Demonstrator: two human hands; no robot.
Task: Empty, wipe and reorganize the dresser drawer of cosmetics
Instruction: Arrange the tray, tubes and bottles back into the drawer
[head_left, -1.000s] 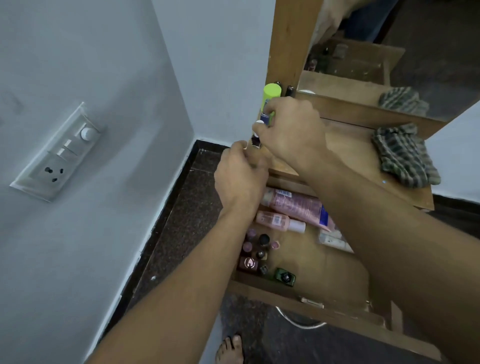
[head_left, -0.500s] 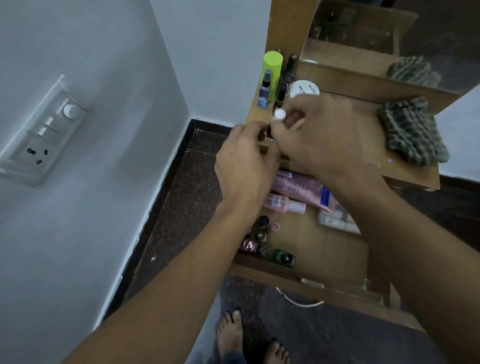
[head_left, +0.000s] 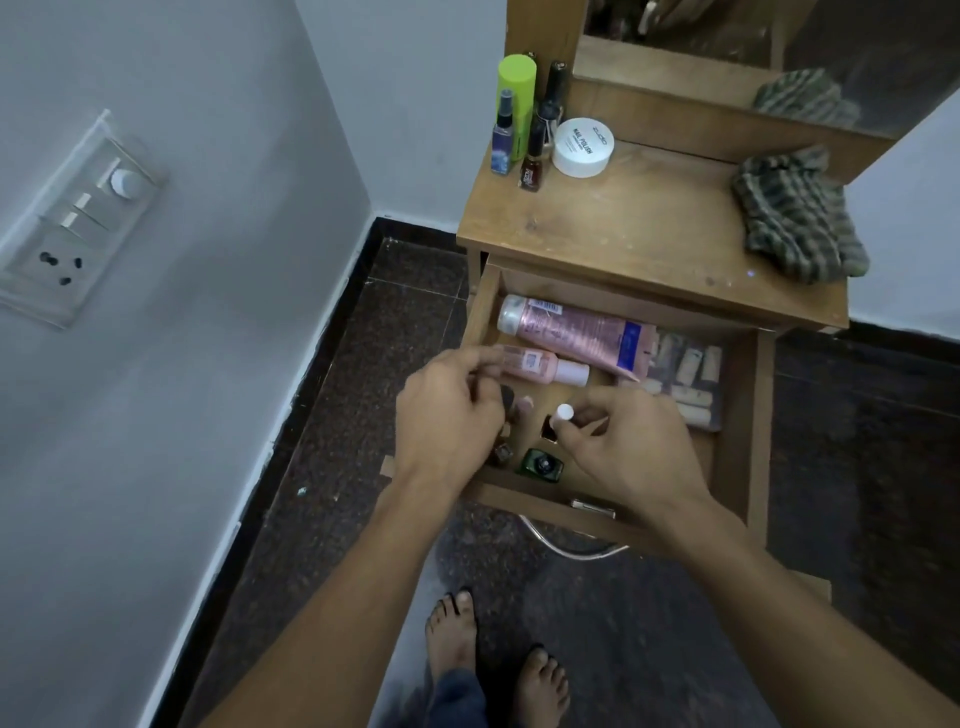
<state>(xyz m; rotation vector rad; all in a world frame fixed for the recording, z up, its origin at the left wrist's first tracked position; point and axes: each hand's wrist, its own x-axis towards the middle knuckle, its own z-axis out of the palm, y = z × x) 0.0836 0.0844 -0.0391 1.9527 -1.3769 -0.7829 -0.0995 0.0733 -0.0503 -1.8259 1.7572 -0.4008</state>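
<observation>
A grey wall corner (head_left: 208, 156) and a dark speckled floor (head_left: 358, 415) frame a dresser whose open wooden drawer (head_left: 519, 499) serves as reference for every position.

- **Inside the drawer.** Along its back wall lies a long pink squeeze tube (head_left: 571, 330). Just in front of that is a small pink bottle with a white cap (head_left: 540, 366). Toward the right side sits a clear packet of pale sticks (head_left: 685, 379), and near the front wall a squat green glass bottle with a black cap (head_left: 540, 462).
- **Hands.** The right hand (head_left: 623, 447), over the drawer's middle, pinches a small dark bottle with a white round cap (head_left: 558, 418) between thumb and fingertips, a grip suited to so small an upright thing. The left hand (head_left: 452, 415) hangs over the left side, fingers curled above a cluster of tiny bottles (head_left: 504, 452). Whether it grips one cannot be told.
- **Above the drawer.** On the wooden dresser top (head_left: 649, 223) a lime-green cylindrical can (head_left: 517, 98), a blue spray bottle (head_left: 503, 140), a dark red nail-polish bottle (head_left: 532, 169) and a white round jar (head_left: 583, 148) are grouped at the far left, apparently to keep them out of the way. A striped green cloth (head_left: 795, 218) lies to the right, probably ready for wiping.

Emptying appears only partly done.
</observation>
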